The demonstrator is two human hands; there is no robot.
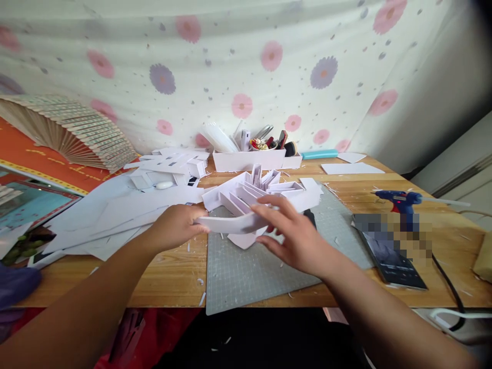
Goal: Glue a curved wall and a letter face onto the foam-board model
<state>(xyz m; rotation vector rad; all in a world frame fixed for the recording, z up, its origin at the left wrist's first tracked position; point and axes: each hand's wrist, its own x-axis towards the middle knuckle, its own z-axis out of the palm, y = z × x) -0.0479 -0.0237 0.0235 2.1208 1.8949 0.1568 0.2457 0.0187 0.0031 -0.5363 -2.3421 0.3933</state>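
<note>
My left hand (pixel 179 225) pinches the left end of a curved white strip (pixel 230 224) that looks like foam board or card. At the strip's right end, the fingers of my right hand (pixel 292 230) curl round it, with the thumb lower down; the exact contact is partly hidden. Behind the strip, a white model of upright board walls (pixel 238 192) stands on a grey cutting mat (pixel 261 271). A flat white piece (pixel 244 241) shows just below the strip.
White board pieces (pixel 169 164) and sheets (pixel 103 215) lie at left. At the back is a white tool box (pixel 242 160). On the right are a blue glue gun (pixel 400 197), a phone (pixel 392 261) and a black cable (pixel 448 282). Scraps litter the wooden table (pixel 165 279).
</note>
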